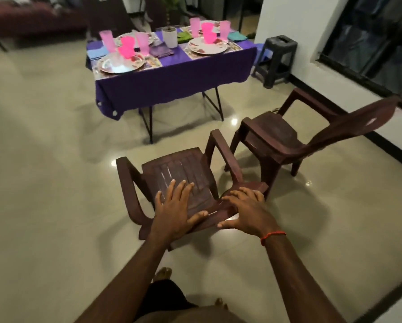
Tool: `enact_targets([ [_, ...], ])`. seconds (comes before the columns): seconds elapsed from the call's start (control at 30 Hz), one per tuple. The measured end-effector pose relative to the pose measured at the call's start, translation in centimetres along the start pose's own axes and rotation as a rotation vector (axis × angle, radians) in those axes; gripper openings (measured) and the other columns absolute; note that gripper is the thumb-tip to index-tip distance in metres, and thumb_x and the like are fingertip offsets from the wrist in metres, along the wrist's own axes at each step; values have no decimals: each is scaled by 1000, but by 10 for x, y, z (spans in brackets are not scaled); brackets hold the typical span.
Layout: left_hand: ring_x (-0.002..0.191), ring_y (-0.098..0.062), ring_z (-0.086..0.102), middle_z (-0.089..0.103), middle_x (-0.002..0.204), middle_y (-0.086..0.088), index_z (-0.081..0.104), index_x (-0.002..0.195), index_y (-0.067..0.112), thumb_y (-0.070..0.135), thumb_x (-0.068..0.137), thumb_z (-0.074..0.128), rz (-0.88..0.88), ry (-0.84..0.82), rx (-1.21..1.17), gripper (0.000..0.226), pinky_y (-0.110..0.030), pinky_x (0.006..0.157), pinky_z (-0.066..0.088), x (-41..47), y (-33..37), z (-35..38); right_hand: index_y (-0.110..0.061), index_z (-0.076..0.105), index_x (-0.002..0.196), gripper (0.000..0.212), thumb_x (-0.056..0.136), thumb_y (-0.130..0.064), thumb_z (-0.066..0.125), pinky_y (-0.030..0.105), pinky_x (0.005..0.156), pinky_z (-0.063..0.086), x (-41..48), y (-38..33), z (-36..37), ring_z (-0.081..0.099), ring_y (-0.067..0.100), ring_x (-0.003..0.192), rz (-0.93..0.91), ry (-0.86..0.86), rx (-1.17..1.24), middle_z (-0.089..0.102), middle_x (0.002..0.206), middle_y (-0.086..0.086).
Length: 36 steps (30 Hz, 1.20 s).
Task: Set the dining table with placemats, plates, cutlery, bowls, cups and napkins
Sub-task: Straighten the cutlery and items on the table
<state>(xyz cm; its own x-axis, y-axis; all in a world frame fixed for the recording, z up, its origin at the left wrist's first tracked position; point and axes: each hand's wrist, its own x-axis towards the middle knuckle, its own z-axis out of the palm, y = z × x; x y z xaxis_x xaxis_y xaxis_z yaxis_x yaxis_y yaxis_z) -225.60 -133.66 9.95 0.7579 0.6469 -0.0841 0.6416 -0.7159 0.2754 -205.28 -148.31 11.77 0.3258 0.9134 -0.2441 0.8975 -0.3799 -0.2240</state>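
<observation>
The dining table [172, 75], under a purple cloth, stands across the room. On it are floral plates [207, 46], a shiny plate [119, 64], pink cups [106, 40], pink bowls [126, 48], placemats and folded napkins [161, 51]. Close in front of me is a brown plastic chair [179, 169], seen from behind. My left hand [174, 210] lies flat on its backrest with straight fingers and the thumb along the top rim. My right hand [244, 210] holds the same rim further right, fingers bent over it.
A second brown chair [272, 136] stands just right of mine, its backrest blurred. A dark plastic stool [277, 59] sits by the white wall corner. A white pot [169, 37] is at the table's middle. A dark sofa [32, 17] is far left. My bare feet show below.
</observation>
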Motion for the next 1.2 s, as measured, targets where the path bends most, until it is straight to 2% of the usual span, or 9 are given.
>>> enact_targets([
  [0.1, 158, -23, -4, 10, 171, 3, 13, 161, 33, 103, 70, 10, -44, 7, 15, 115, -63, 122, 6, -16, -4, -1, -39, 46, 144, 88, 69, -81, 63, 41, 118, 9, 3, 6, 7, 23, 20, 147, -79, -13, -73, 44, 150, -7],
  [0.17, 158, -24, -4, 10, 171, 3, 14, 161, 34, 106, 66, 16, -48, -15, 50, 119, -63, 122, 4, -24, -8, 1, -39, 48, 142, 72, 79, -68, 66, 40, 117, 10, 6, 8, 9, 27, 19, 144, -90, 4, -101, 48, 147, -8],
  [0.3, 158, -26, 0, 15, 170, 4, 18, 161, 35, 108, 63, 24, -68, -5, 86, 122, -65, 121, 7, -27, -8, 1, -37, 54, 137, 46, 92, -40, 64, 39, 116, 10, 15, 8, 13, 33, 17, 139, -93, 27, -95, 54, 140, -10],
  [0.43, 157, -25, 8, 23, 168, 5, 27, 159, 35, 109, 59, 25, -101, 44, 109, 124, -64, 120, 12, -26, -10, -2, -38, 57, 132, 38, 97, -24, 55, 44, 115, 11, 24, 6, 20, 39, 21, 135, -128, 53, -111, 62, 131, -11],
  [0.53, 156, -26, 17, 33, 164, 3, 36, 156, 32, 109, 58, 29, -122, 110, 101, 125, -63, 119, 17, -18, -23, -9, -39, 65, 123, 35, 95, -20, 57, 49, 114, 8, 39, 0, 18, 46, 22, 130, -146, 99, -103, 67, 120, -12],
  [0.7, 155, -27, 19, 33, 164, 4, 38, 154, 35, 111, 54, 28, -214, 82, 114, 126, -62, 120, 15, 0, -41, -16, -38, 68, 116, 26, 96, -24, 58, 53, 115, 6, 68, -10, 15, 51, 22, 125, -170, 124, -92, 69, 115, -11],
  [0.97, 152, -25, 27, 42, 159, 5, 50, 147, 31, 110, 55, 33, -228, 144, 101, 122, -61, 118, 21, 63, -71, -22, -40, 72, 107, 29, 83, -26, 77, 52, 106, 27, 151, -2, 11, 64, 21, 105, -182, 194, -133, 73, 100, -11],
  [1.1, 151, -25, 31, 49, 153, 6, 62, 135, 31, 110, 55, 33, -219, 160, 102, 115, -63, 117, 22, 104, -95, -30, -38, 73, 104, 21, 86, -27, 73, 45, 97, 37, 199, -4, 0, 64, 20, 96, -207, 234, -151, 73, 95, -12],
  [1.2, 152, -20, 26, 52, 148, 14, 66, 126, 35, 110, 54, 31, -231, 73, 106, 110, -61, 120, 14, 131, -110, -40, -37, 71, 105, 17, 91, -31, 63, 41, 90, 35, 232, -4, -13, 63, 17, 93, -211, 207, -179, 72, 93, -13],
])
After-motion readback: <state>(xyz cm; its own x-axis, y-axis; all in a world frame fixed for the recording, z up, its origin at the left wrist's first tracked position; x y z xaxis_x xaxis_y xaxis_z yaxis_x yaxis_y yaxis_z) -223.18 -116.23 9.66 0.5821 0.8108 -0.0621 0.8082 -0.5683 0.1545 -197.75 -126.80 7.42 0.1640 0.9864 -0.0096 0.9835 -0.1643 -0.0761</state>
